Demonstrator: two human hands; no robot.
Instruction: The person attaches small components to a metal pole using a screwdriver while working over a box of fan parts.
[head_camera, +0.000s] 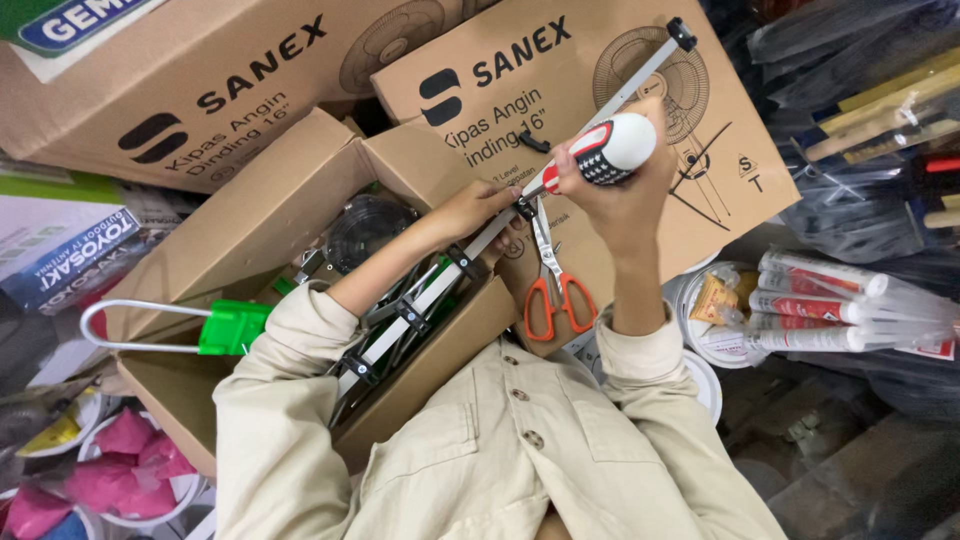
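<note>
Two hands work on one long grey metal rail with black plastic clips (440, 290) that slants out of the open brown cardboard box (250, 210). The left hand (475, 208) is clamped around the rail mid-length, and the right hand (620, 185), just beside it, is closed on a white, red and black-handled screwdriver (605, 150) whose tip meets the rail. Several clips already sit along the rail, while orange-handled scissors (555, 290) lie unused just below on a flat cardboard carton (720, 120).

Even, soft light; sharp centre, dim corners, slight wide-angle edge stretch.
</note>
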